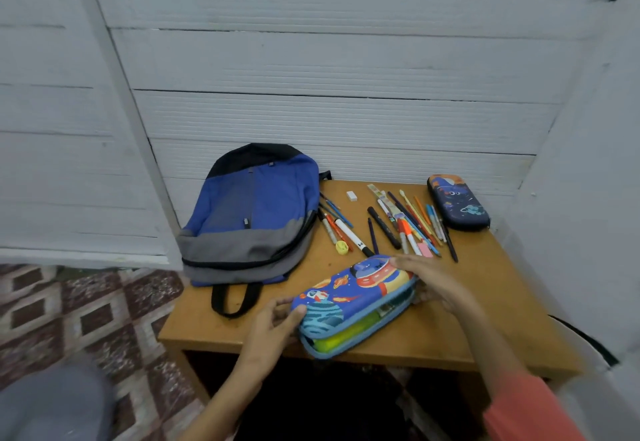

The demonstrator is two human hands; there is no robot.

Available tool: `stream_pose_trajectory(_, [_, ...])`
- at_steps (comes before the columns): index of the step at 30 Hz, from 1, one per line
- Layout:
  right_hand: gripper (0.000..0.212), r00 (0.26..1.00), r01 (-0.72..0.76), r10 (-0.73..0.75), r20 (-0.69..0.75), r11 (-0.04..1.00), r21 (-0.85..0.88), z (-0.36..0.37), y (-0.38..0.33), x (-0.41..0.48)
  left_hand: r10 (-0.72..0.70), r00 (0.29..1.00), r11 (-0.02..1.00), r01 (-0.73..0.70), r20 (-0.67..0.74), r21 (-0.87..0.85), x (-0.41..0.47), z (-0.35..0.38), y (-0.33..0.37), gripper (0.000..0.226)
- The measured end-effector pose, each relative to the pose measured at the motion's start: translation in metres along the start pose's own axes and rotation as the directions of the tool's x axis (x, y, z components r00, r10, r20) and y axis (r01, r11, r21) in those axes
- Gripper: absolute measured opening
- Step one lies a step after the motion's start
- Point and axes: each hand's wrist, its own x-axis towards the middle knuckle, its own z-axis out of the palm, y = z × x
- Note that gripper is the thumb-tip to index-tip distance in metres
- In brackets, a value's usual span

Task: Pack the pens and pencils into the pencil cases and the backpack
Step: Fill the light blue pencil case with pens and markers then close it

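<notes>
Space pencil case (349, 302) looks stiff and light, partly unzipped; left hand (273, 319) and right hand (433, 284) have fingers curled round its ends, best hold imo

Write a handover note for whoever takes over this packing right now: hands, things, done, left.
Left hand grips the bright pencil case at its left end; right hand holds its right end. It lies partly open at the table front.
Dark pencil case: closed, far right.
Backpack: left.
Pens and pencils: loose between them.
Done: case opened.
Left: pack everything.
</notes>
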Motion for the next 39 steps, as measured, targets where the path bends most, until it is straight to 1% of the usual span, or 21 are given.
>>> stream_pose_trajectory(2, [0.058, 0.999, -0.014, 0.014, 0.033, 1.0, -0.012, -0.001, 0.003, -0.011, 0.035, 0.999, 0.999, -0.034, -0.027, 0.04, 0.016, -0.007, 0.006, 0.013])
stream_pose_trajectory(5, [0.067, 0.993, -0.057, 0.052, 0.103, 0.997, 0.051, -0.003, 0.011, -0.028, 0.047, 0.999, 0.988, -0.043, -0.023, 0.151, 0.047, -0.019, 0.012, 0.019])
stream_pose_trajectory(6, [0.07, 0.991, -0.076, 0.067, 0.116, 0.995, 0.071, -0.002, 0.014, -0.031, 0.053, 0.999, 0.979, -0.049, -0.013, 0.196, 0.056, -0.021, 0.013, 0.017])
stream_pose_trajectory(8, [0.073, 0.992, -0.086, 0.076, 0.101, 0.992, 0.097, 0.0, 0.019, -0.035, 0.071, 0.997, 0.954, -0.068, 0.0, 0.291, 0.07, -0.023, 0.017, 0.009])
stream_pose_trajectory(10, [0.076, 0.993, -0.087, 0.078, 0.085, 0.99, 0.107, 0.001, 0.021, -0.036, 0.051, 0.998, 0.939, -0.055, 0.022, 0.341, 0.077, -0.026, 0.022, 0.007])
stream_pose_trajectory(12, [0.086, 0.99, -0.097, 0.092, 0.107, 0.994, 0.05, 0.0, 0.015, -0.038, 0.016, 0.998, 0.927, -0.041, 0.068, 0.374, 0.081, -0.029, 0.027, 0.009])
stream_pose_trajectory(13, [0.09, 0.99, -0.086, 0.088, 0.108, 0.996, -0.021, -0.002, 0.011, -0.038, 0.034, 0.996, 0.907, -0.067, 0.085, 0.416, 0.083, -0.031, 0.03, 0.011])
stream_pose_trajectory(14, [0.091, 0.995, -0.048, 0.057, 0.081, 0.992, -0.113, -0.004, 0.006, -0.036, 0.087, 0.992, 0.871, -0.122, 0.095, 0.477, 0.084, -0.032, 0.033, 0.011])
stream_pose_trajectory(16, [0.083, 0.993, 0.115, -0.114, 0.02, 0.955, -0.273, -0.005, -0.008, -0.031, 0.231, 0.964, 0.769, -0.264, 0.132, 0.582, 0.089, -0.034, 0.042, 0.013])
stream_pose_trajectory(17, [0.077, 0.98, 0.197, -0.197, 0.032, 0.928, -0.315, -0.002, -0.017, -0.03, 0.282, 0.944, 0.723, -0.325, 0.17, 0.61, 0.092, -0.032, 0.045, 0.017])
stream_pose_trajectory(18, [0.07, 0.963, 0.269, -0.257, 0.082, 0.898, -0.347, 0.003, -0.029, -0.029, 0.296, 0.928, 0.683, -0.371, 0.225, 0.629, 0.096, -0.03, 0.05, 0.023])
stream_pose_trajectory(19, [0.063, 0.944, 0.328, -0.283, 0.171, 0.865, -0.379, 0.01, -0.039, -0.029, 0.27, 0.916, 0.648, -0.4, 0.296, 0.648, 0.101, -0.028, 0.054, 0.027])
stream_pose_trajectory(20, [0.057, 0.923, 0.366, -0.271, 0.273, 0.834, -0.412, 0.018, -0.048, -0.027, 0.211, 0.905, 0.617, -0.417, 0.37, 0.667, 0.105, -0.025, 0.059, 0.031])
stream_pose_trajectory(22, [0.054, 0.881, 0.39, -0.177, 0.438, 0.797, -0.462, 0.033, -0.057, -0.023, 0.079, 0.875, 0.58, -0.43, 0.477, 0.692, 0.111, -0.022, 0.064, 0.036])
stream_pose_trajectory(23, [0.056, 0.866, 0.39, -0.132, 0.482, 0.781, -0.487, 0.039, -0.058, -0.019, 0.029, 0.863, 0.573, -0.428, 0.505, 0.699, 0.114, -0.022, 0.065, 0.039])
stream_pose_trajectory(25, [0.061, 0.863, 0.402, -0.112, 0.492, 0.741, -0.537, 0.046, -0.057, -0.01, -0.036, 0.845, 0.57, -0.421, 0.533, 0.706, 0.122, -0.025, 0.064, 0.042])
stream_pose_trajectory(26, [0.062, 0.868, 0.4, -0.115, 0.483, 0.738, -0.543, 0.047, -0.057, -0.009, -0.053, 0.838, 0.564, -0.424, 0.543, 0.709, 0.125, -0.026, 0.063, 0.043])
stream_pose_trajectory(31, [0.063, 0.87, 0.421, -0.186, 0.456, 0.763, -0.492, 0.051, -0.049, -0.008, -0.09, 0.809, 0.525, -0.457, 0.58, 0.718, 0.137, -0.026, 0.06, 0.044])
stream_pose_trajectory(34, [0.063, 0.868, 0.435, -0.213, 0.448, 0.76, -0.482, 0.05, -0.044, -0.008, -0.129, 0.797, 0.463, -0.478, 0.59, 0.747, 0.142, -0.027, 0.059, 0.046])
stream_pose_trajectory(36, [0.064, 0.866, 0.442, -0.217, 0.45, 0.753, -0.488, 0.049, -0.044, -0.008, -0.127, 0.791, 0.447, -0.493, 0.598, 0.747, 0.144, -0.028, 0.056, 0.045])
stream_pose_trajectory(39, [0.064, 0.858, 0.453, -0.215, 0.466, 0.746, -0.489, 0.049, -0.044, -0.008, -0.09, 0.793, 0.455, -0.506, 0.603, 0.733, 0.146, -0.028, 0.052, 0.04])
